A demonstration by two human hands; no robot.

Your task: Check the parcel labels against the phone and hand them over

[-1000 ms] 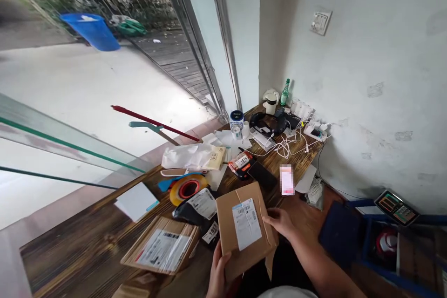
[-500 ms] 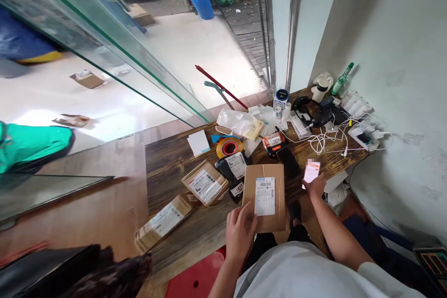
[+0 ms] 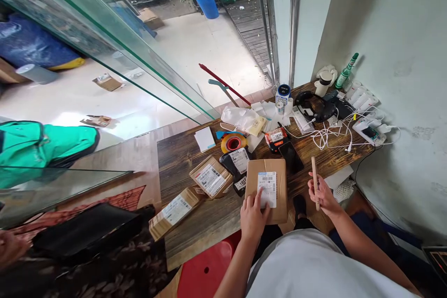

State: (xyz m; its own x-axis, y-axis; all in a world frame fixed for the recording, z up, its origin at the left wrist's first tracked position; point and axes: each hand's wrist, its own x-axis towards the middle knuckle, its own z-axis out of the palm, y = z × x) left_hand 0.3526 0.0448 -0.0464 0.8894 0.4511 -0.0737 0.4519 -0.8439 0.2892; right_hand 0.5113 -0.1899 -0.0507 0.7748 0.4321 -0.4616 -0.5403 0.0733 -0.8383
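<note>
Left hand [image 3: 254, 216] flat on the brown parcel [image 3: 267, 190], fingers together, fingertips on its white label [image 3: 267, 189]. Parcel lying at the near edge of the wooden table [image 3: 181, 163]. Right hand [image 3: 323, 195] just right of it, fingers clamped on a phone [image 3: 315, 181] seen edge-on. Further left, two smaller boxes [image 3: 211, 177] and a black mailer [image 3: 237, 164]; beyond, a tape roll [image 3: 233, 142]. Far right, white cables [image 3: 328, 136].

A tape roll [image 3: 233, 142], black phone [image 3: 290, 157], white cables [image 3: 328, 137] and green bottle [image 3: 345, 72] lie on the worktop [image 3: 181, 160].
</note>
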